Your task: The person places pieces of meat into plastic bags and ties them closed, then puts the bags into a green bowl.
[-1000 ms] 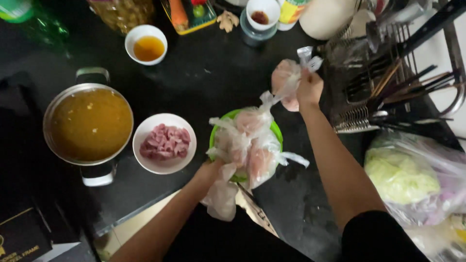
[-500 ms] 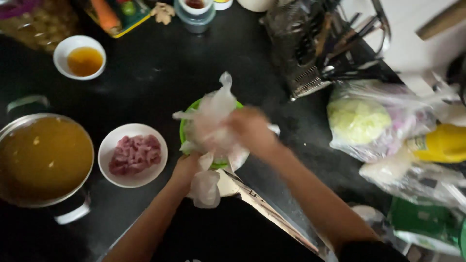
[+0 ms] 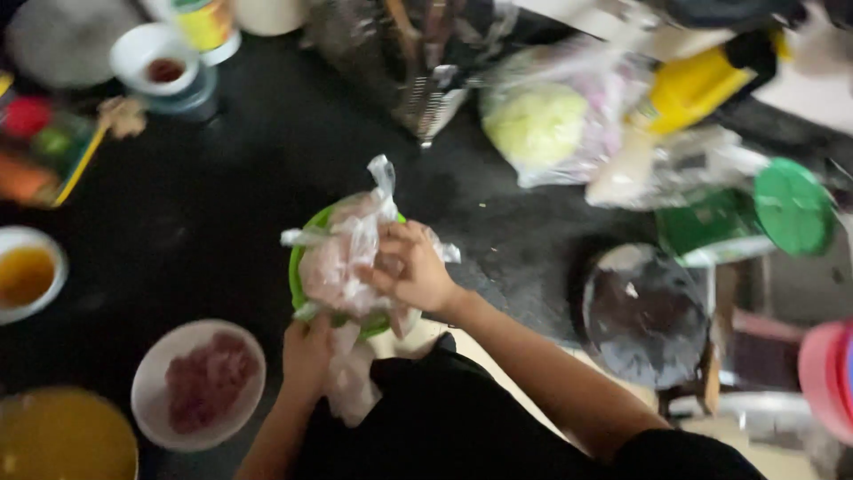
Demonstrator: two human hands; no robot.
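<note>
Both hands (image 3: 410, 271) grip what seem bagged meat pieces (image 3: 342, 258) over green bowl (image 3: 296, 271).

In the middle of the frame both hands hold clear plastic bags of pale meat (image 3: 346, 258) over a green bowl (image 3: 298, 276); the right hand (image 3: 410, 271) lies on top, the left hand (image 3: 306, 351) is below. At the upper right, a clear bag with a pale green cabbage (image 3: 542, 124) lies on the counter. Just right of it is a yellow bottle (image 3: 697, 89), then a green package (image 3: 711, 227) with a round green lid (image 3: 793, 206). At the top left stands a can with a yellow label (image 3: 206, 22). At the far left lies a blurred colourful pack (image 3: 40, 151).
</note>
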